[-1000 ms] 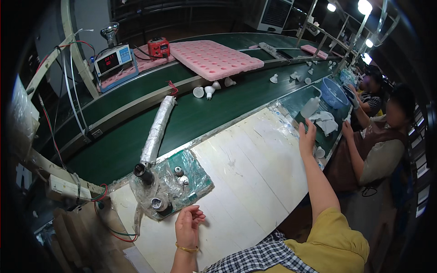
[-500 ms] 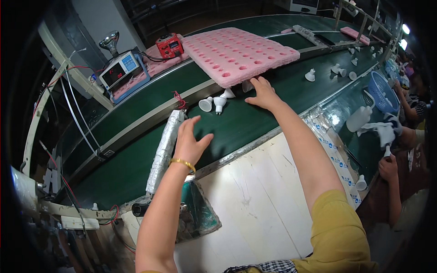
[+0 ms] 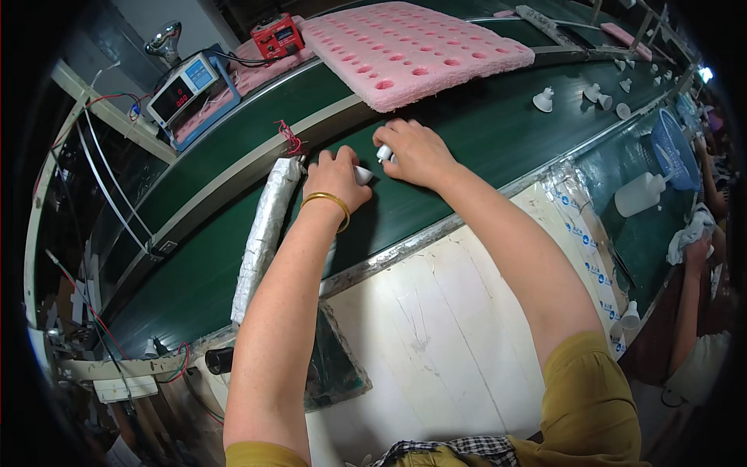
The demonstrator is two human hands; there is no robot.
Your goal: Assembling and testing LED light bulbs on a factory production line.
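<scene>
A: Where is the work right now?

B: Both hands are out on the green conveyor belt [image 3: 498, 148], just below the middle of the upper frame. The left hand [image 3: 336, 180] is closed around a small white plastic part [image 3: 362, 174], whose tip pokes out on its right. The right hand [image 3: 414, 152] is curled over another white piece [image 3: 384, 153], only a bit of which shows at its fingertips. The 2 hands sit close together, nearly touching.

A: So which step would you call it?

B: A pick-up, I'd judge: the parts are gripped while they lie on or just above the belt. Whether they are lifted clear, I cannot tell.

A: And what does the next move call for?

B: Probably a firm hold and a clean lift. The pink foam tray [image 3: 412, 50] with its rows of holes lies just beyond the hands, so care not to knock its edge seems wise.

A: What else is on the surface?

B: A foil-wrapped tube [image 3: 263, 233] lies slantwise on the belt, left of the left wrist. More white parts [image 3: 599, 95] are scattered at the upper right. Nearer the person is a white worktop [image 3: 436, 342].

A: And the room?

B: A meter with a lit display [image 3: 187, 86] and a small red device [image 3: 277, 36] sit at the upper left. A blue basket [image 3: 669, 148] and a white bottle [image 3: 640, 194] are at the right, where another person's arm [image 3: 689, 303] shows.
</scene>
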